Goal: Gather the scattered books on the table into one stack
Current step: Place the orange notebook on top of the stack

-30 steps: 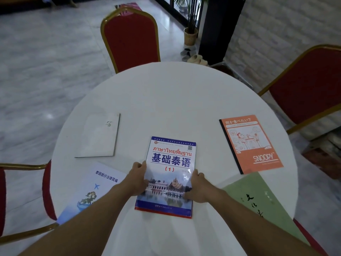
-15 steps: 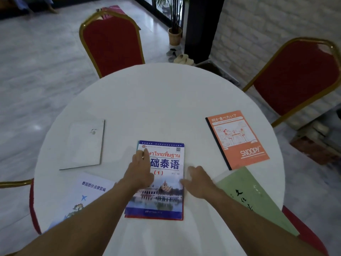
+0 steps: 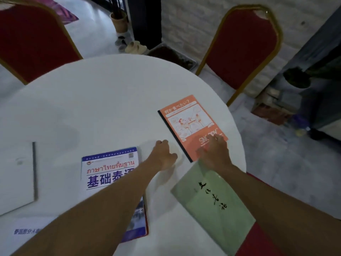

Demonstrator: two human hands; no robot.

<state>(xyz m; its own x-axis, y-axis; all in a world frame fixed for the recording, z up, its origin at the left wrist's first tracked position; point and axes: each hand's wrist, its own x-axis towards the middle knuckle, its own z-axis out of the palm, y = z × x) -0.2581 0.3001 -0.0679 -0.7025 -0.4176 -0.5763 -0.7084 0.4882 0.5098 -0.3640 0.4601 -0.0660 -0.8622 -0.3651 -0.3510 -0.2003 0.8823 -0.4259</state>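
Orange notebook (image 3: 190,124) — long axis slanting away, spine leftward.

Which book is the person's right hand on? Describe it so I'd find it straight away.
Start at the round white table and look to its right edge, by the red chair. The orange notebook lies flat there under the right hand. Unlike the green book beside it, it has a black spine, cartoon drawings and white "SNOOPY" lettering.
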